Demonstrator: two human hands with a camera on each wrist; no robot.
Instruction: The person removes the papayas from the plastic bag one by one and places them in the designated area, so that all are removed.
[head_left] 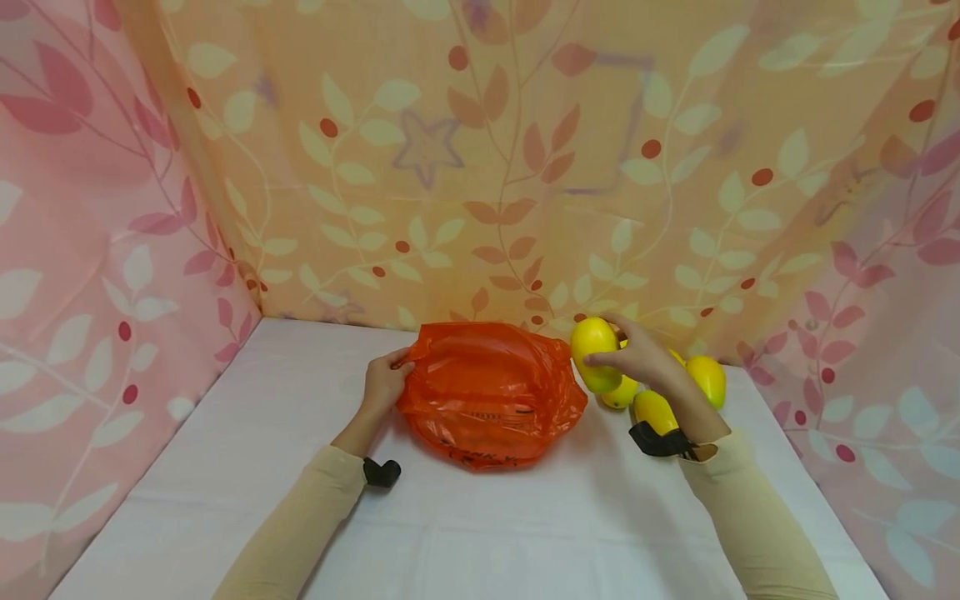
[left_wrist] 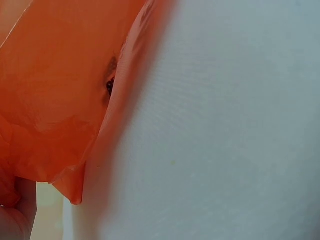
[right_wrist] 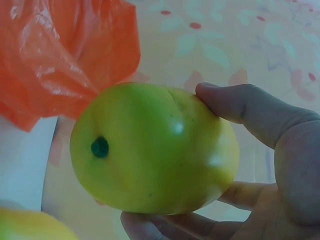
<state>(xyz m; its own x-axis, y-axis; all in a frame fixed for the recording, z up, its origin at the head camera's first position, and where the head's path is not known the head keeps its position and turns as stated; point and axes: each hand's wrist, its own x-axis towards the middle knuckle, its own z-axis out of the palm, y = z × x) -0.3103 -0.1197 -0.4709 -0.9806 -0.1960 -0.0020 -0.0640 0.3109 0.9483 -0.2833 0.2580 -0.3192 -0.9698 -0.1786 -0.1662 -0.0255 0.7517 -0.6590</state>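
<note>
An orange plastic bag (head_left: 487, 392) with dark print lies in the middle of the white table. My left hand (head_left: 386, 382) pinches its left edge; in the left wrist view part of the bag (left_wrist: 60, 100) fills the upper left, with a bit of the hand (left_wrist: 22, 212) below. At the bag's right side my right hand (head_left: 637, 354) holds a yellow mango (head_left: 595, 354) up off the table. The right wrist view shows this mango (right_wrist: 155, 150) greenish, with a dark green stem spot, gripped between thumb (right_wrist: 250, 105) and fingers.
Several more mangoes lie around and under the right forearm, among them one at the far right (head_left: 707, 381) and one near the wrist (head_left: 655, 412). Patterned cloth (head_left: 517, 167) hangs behind the white table (head_left: 480, 533) and along both sides.
</note>
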